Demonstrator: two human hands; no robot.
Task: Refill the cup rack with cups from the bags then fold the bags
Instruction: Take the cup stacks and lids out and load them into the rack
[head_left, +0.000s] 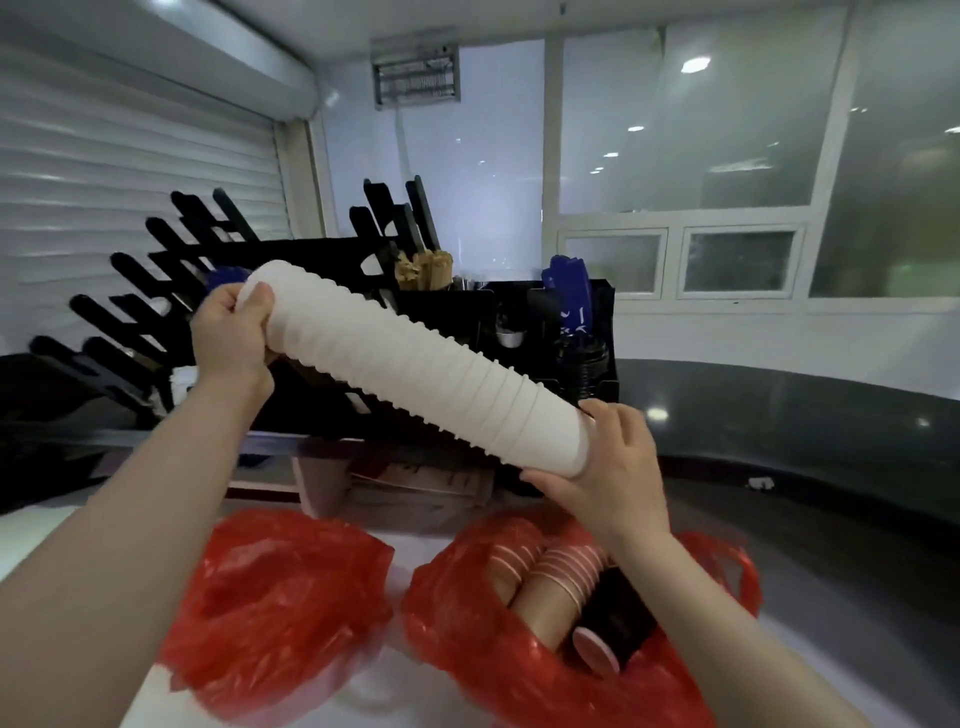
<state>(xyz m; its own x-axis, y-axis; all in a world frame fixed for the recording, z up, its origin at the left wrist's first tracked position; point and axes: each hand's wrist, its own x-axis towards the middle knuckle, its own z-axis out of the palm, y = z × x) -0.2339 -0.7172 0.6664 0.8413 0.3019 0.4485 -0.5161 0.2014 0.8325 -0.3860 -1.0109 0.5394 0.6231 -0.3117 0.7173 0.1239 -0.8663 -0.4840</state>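
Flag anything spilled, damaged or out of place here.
Nothing spilled or damaged. Only a small white scrap lies loose on the dark grey counter. The long stack of white paper cups is intact, held slantwise by the left hand and right hand.

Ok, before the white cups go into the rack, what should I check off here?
1. Left hand grips the white cup stack's upper end: ok.
2. Right hand holds its lower end: ok.
3. Stack in one piece, no cup slipping out: ok.
4. Free slot in the cup rack behind the stack: cannot tell.
5. Right red bag emptied for folding: not ok, cup stacks lie in it.
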